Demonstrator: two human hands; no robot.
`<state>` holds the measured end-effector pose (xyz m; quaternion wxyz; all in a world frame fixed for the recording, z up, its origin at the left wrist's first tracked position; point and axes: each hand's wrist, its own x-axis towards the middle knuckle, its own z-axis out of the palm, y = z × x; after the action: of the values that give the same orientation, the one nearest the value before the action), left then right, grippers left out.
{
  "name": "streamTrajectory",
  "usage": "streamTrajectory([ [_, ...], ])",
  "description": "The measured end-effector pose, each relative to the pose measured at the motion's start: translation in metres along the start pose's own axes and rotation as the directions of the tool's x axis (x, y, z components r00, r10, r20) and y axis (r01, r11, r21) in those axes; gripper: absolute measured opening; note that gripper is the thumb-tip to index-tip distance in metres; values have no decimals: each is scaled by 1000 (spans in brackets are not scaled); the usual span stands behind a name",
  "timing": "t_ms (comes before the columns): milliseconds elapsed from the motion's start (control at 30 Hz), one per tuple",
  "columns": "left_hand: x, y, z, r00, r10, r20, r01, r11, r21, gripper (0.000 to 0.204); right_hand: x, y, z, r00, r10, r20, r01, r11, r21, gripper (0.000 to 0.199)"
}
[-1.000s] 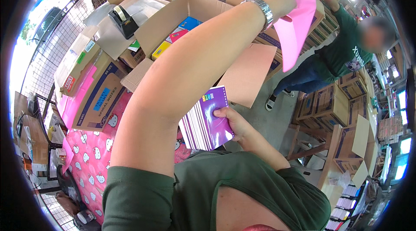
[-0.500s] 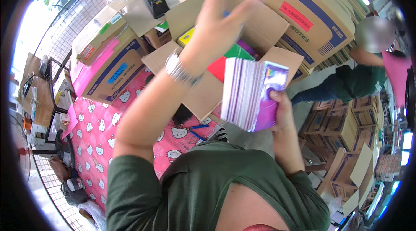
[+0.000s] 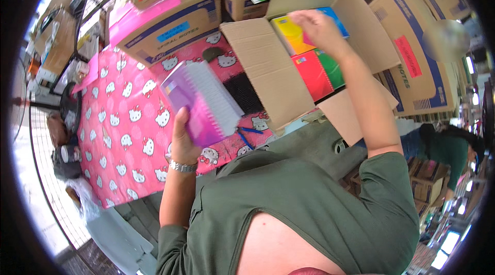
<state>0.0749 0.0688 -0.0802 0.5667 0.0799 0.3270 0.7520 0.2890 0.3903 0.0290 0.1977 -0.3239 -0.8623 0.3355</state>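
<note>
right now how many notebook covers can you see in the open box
4: a yellow one at the back left, a blue one behind the right hand, a red one in front and a green one beside it. More may lie underneath.

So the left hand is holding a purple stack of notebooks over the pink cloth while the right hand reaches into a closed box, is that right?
Not quite: the box is open, flaps spread, with coloured notebooks inside, as the head view shows. The rest holds: the left hand holds the purple stack over the pink cloth, and the right hand reaches in.
</note>
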Motion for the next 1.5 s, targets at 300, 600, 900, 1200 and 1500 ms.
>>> streamTrajectory([
  [300, -76, 2, -191, 887, -12, -461, 66, 993, 101, 40, 7, 162, -41, 990, -137, 43, 142, 871, -470, 32],
  [600, -96, -32, -306, 736, -82, -672, 151, 987, 45, 39, -25, 293, -152, 876, 458, -153, -447, 649, -616, 24],
  [900, -52, 12, -336, 650, -539, -537, 753, 359, 551, 93, -36, 307, -90, 348, 906, 241, -796, 421, -435, 55],
  [1200, 61, 13, -250, 369, -640, -674, -55, -739, 672, 118, -49, 304, -48, 309, 695, 649, -951, 236, 200, 42],
  [1500, 38, 25, -264, 472, -562, -679, 362, -578, 731, 118, -65, 287, -58, 338, 745, 576, -941, 250, 230, 43],
])
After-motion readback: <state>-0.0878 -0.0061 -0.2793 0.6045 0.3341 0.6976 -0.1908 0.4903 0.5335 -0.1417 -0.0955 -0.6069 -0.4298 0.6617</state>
